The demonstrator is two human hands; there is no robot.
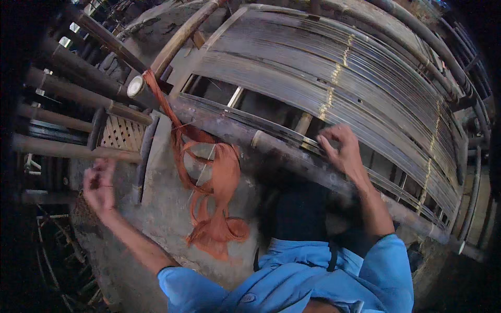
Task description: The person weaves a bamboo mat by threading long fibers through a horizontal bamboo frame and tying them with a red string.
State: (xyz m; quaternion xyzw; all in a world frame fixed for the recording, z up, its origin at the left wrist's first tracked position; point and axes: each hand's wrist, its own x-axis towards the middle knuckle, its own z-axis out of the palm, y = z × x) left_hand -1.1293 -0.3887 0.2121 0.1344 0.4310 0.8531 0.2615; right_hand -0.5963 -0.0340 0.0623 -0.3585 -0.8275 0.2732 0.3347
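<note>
My right hand [342,148] is above the near bamboo pole [219,124], by the near edge of a panel of thin bamboo strips [292,57]. Its fingers are curled in, the thumb close to them; whatever they may hold is too small to make out. My left hand [100,188] is raised out to the left, near a small woven bamboo lattice [122,133], its fingers smeared by motion. Between my arms, a long orange cloth-like strip [225,177] hangs from the pole's left end and lies in loops at its lower end.
Yellowish lashing [331,86] crosses the panel's strips in rows. A thick bamboo pole [185,36] slants away at the far left of the panel. More dark bamboo rails [68,151] stand at the left. Grey ground [156,219] shows below the orange strip.
</note>
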